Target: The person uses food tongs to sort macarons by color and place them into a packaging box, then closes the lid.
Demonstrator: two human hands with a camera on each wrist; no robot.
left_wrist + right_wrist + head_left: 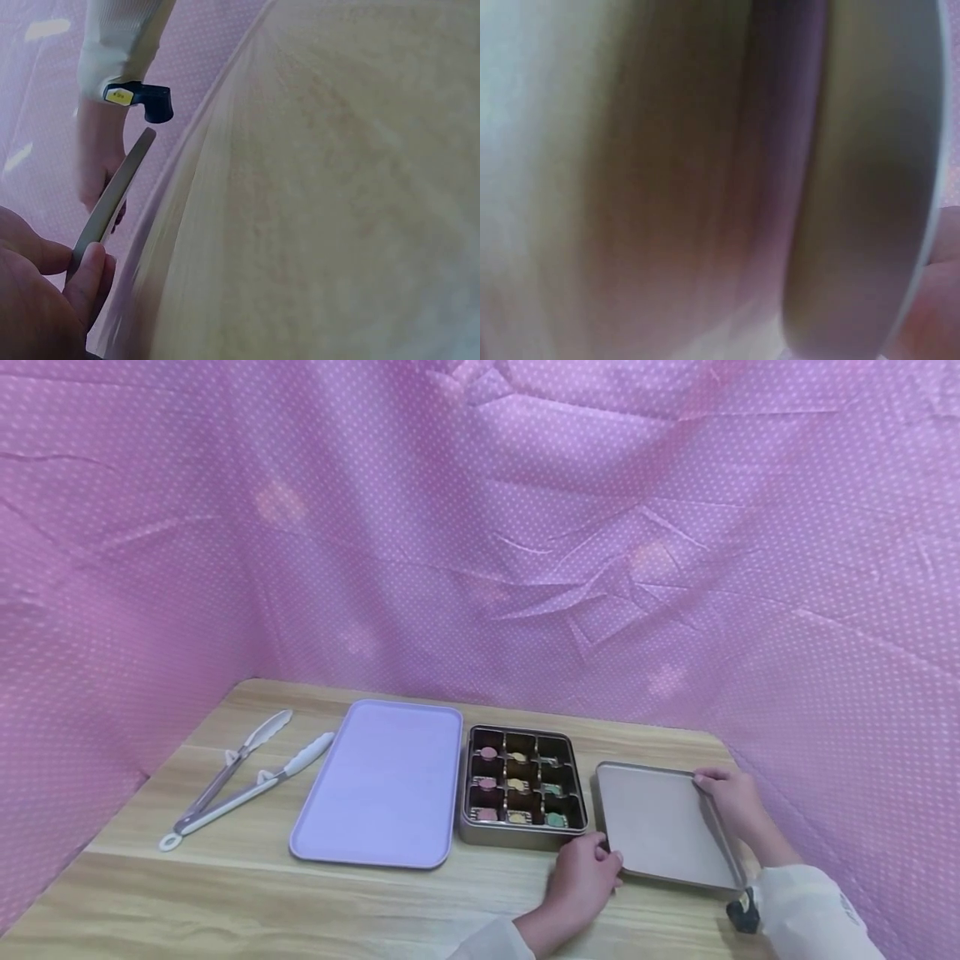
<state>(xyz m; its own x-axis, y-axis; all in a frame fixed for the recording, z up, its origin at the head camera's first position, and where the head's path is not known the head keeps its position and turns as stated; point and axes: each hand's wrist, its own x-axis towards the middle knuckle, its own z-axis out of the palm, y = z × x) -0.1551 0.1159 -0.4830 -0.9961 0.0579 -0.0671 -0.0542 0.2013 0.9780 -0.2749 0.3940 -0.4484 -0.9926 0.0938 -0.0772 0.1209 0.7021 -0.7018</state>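
Observation:
A square metal tin lid (pixel 667 822) lies at the right of the table, its shallow rim facing up. My left hand (pixel 585 881) pinches its near left corner; in the left wrist view thumb and fingers (pixel 88 274) close on the lid's edge (pixel 116 191). At the far right side, my right hand (pixel 738 806) grips the lid's rim. The right wrist view shows the lid's side (pixel 870 180) close up, with part of that hand behind it. Left of the lid stands an uncovered tin box (pixel 517 837), whose divided compartments hold pink, yellow and green pieces.
A pale lilac tray (pixel 382 785) lies left of the tin box. Spread tongs (pixel 232 797) with white tips rest farther left. Pink dotted cloth (pixel 480 527) hangs behind and beside the wooden table (pixel 337 910).

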